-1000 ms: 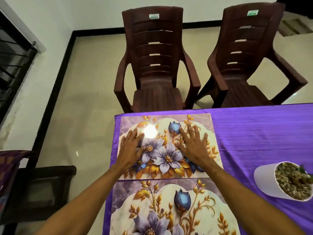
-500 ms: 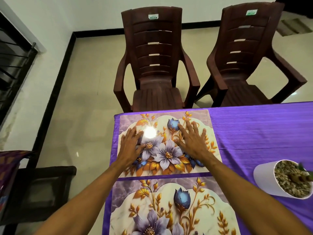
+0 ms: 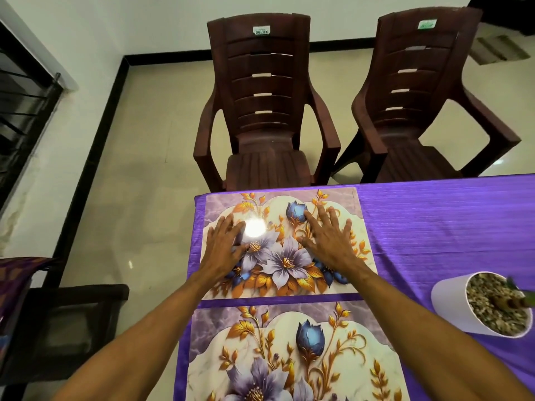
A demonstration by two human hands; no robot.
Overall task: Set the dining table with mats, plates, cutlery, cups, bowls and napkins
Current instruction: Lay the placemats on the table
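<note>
At table far-left corner, far mat lies under left hand & right hand, grip released, palms flat. Mat step; near mat already down. Next prob. plates, none in view.

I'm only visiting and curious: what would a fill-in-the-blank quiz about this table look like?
1. The left hand and the right hand lie flat on the far floral ____.
2. The tablecloth is coloured ____.
3. The white pot, filled with pebbles, stands to the ____ of both hands.
Missing words: mat; purple; right.
</note>
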